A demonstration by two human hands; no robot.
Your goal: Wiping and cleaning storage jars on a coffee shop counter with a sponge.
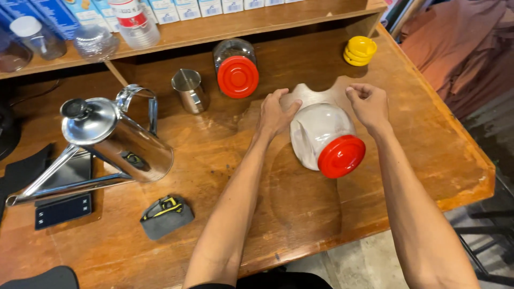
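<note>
Hands: left hand (276,113) & right hand (369,104) flank 1 of 2 red-lidded jars (326,136).

Two hands: left hand (276,113), right hand (368,103), center frame. Two red-lidded clear jars: one (324,137) center between the hands, one (234,67) upper center. One stack of yellow lids (359,50), upper right. One small steel pitcher (188,90), upper center-left. One large steel long-spout kettle (112,140), left. One black scale (62,210), lower left. One grey pouch (166,216), lower center-left. Shelf along top: two small clear jars (37,36), upper left; boxes cut off, count unclear.
</note>
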